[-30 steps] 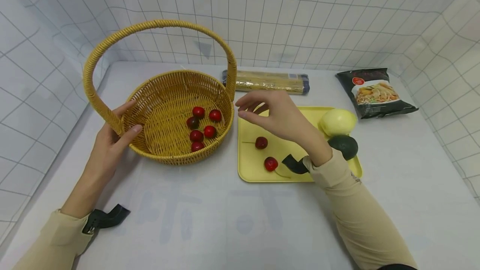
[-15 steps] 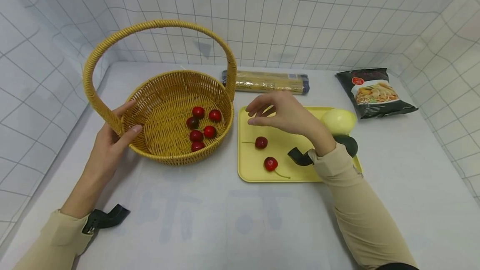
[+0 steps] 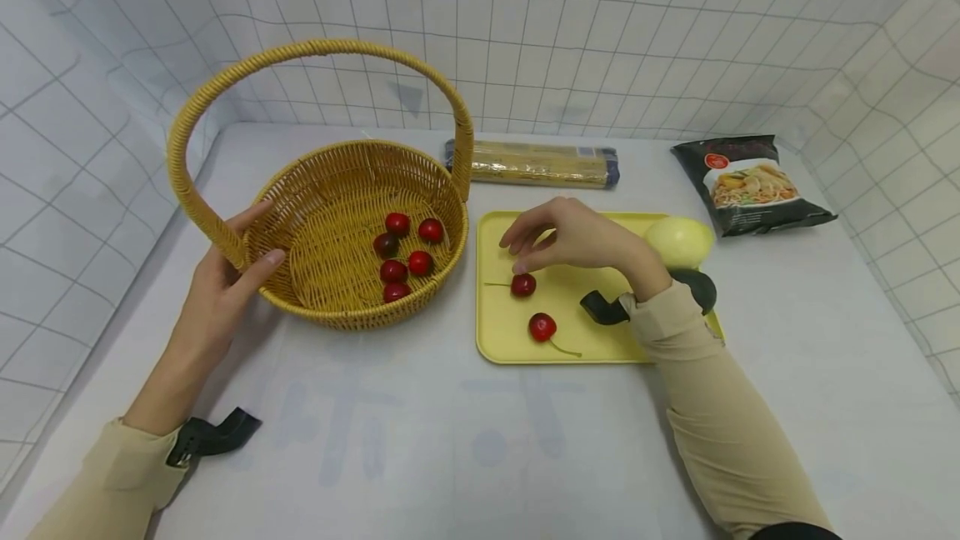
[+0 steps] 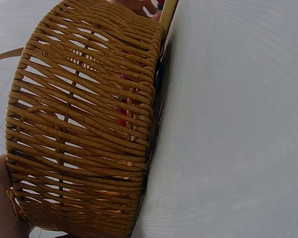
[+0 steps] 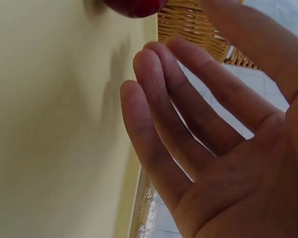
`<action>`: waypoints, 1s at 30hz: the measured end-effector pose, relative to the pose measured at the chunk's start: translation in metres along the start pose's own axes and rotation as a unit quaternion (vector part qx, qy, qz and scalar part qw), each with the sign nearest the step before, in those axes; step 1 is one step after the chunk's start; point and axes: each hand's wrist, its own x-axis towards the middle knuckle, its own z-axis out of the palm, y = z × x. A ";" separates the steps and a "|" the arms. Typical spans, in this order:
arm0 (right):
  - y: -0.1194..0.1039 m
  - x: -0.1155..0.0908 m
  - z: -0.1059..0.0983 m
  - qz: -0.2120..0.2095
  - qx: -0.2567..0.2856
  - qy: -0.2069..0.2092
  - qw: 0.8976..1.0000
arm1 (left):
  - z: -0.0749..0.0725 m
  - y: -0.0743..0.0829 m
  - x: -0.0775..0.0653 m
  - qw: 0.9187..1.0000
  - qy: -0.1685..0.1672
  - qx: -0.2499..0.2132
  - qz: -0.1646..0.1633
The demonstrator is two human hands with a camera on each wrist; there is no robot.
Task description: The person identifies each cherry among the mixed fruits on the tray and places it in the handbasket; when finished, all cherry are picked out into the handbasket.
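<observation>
My left hand (image 3: 217, 294) grips the left rim of a woven wicker basket (image 3: 322, 319), its thumb over the edge near the foot of the tall handle. Several red cherries (image 3: 393, 272) lie in the right half of the basket. Over the yellow tray (image 3: 495, 344), my right hand (image 3: 573, 233) hovers with relaxed, slightly bent fingers and nothing between them. Just below its thumb tip is a dark red cherry (image 3: 522, 285) with its stem pointing left; the right wrist view shows this cherry (image 5: 134, 5) apart from the fingers. A second stemmed cherry (image 3: 542, 327) lies nearer the tray's front edge.
At the tray's right end sit a pale yellow-green lemon-like fruit (image 3: 678, 242) and a dark green avocado-like one (image 3: 697, 288), partly behind the sleeve. Behind the tray lies a long clear pack of noodles (image 3: 536, 165). A black food packet (image 3: 750, 186) rests at the back right.
My right hand has moved from beside the basket's right rim rightward over the tray, then down toward the upper cherry. My left hand and the basket have stayed put.
</observation>
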 end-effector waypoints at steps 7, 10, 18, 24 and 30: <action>0.002 0.001 0.002 0.005 -0.015 -0.044 0.999 | 0.000 0.001 0.000 1.000 0.001 0.002 0.002; 0.002 0.001 0.003 0.012 -0.032 -0.055 0.998 | 0.001 0.003 0.001 1.000 0.001 0.002 0.001; 0.005 0.003 0.004 0.010 -0.063 -0.045 0.997 | 0.001 0.004 0.001 1.000 -0.003 0.005 -0.005; 0.004 0.003 0.003 0.003 -0.062 0.004 0.998 | 0.000 0.003 0.000 1.000 -0.003 0.002 -0.004; -0.002 0.001 0.002 -0.002 -0.024 0.068 0.997 | 0.000 0.003 -0.001 1.000 -0.003 -0.001 -0.004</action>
